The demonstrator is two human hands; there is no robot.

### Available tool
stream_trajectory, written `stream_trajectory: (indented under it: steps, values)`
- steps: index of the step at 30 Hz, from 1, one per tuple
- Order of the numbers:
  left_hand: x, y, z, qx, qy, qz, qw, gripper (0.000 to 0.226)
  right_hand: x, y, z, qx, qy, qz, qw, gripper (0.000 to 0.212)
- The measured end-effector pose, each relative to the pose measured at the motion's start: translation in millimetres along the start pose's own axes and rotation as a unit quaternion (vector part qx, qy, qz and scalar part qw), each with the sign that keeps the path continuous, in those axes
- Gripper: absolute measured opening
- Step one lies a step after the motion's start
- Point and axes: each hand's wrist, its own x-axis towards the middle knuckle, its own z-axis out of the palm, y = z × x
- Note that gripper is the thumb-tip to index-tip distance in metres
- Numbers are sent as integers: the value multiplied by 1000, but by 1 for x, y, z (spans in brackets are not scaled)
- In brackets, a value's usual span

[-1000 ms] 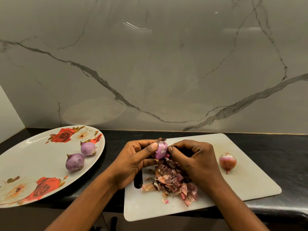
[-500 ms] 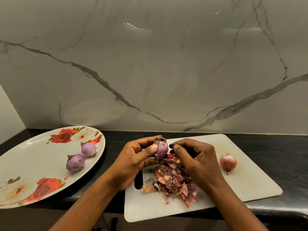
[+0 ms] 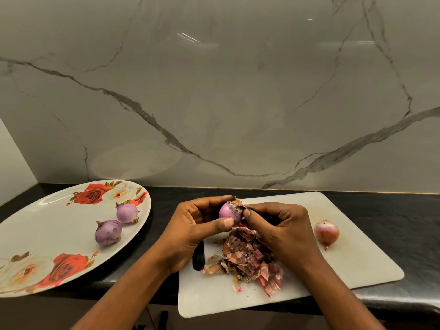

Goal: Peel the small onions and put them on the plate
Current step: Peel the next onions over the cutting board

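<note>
A white cutting board [image 3: 357, 258] lies on the black counter [image 3: 392, 213] below a veined marble wall [image 3: 214, 91].

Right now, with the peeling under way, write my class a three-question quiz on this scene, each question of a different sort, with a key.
1. How many peeled onions lie on the plate?
2. True or false: the heap of skins lies on the plate.
3. Which hand grips the held onion while the other pinches its loose skin? A) left hand B) right hand

Key: 1. Two. 2. False; it lies on the cutting board. 3. A.
</note>
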Motion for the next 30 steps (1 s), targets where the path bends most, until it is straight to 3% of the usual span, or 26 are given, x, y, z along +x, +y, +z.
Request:
stream_trajectory:
  steps: [4,7,13,26,30]
  values:
    - [0,-1,1,5,-3,8,1000,54,0,1,1,2,9,-8,1000,24]
    - [0,-1,1,11,-16,16,1000,54,0,-1,3,13,-5,-6,1000,48]
    - [1,-5,-3,46,-14,18,999,53,-1,-6,2,-16,-15,-31,999,27]
    - [2,-9,-3,66,0,47,997,46,1,1,1,-36,-1,-27,999,29]
    - [1,-6,-1,134,-15,68,989,44,0,0,0,-51,24,-29,998,25]
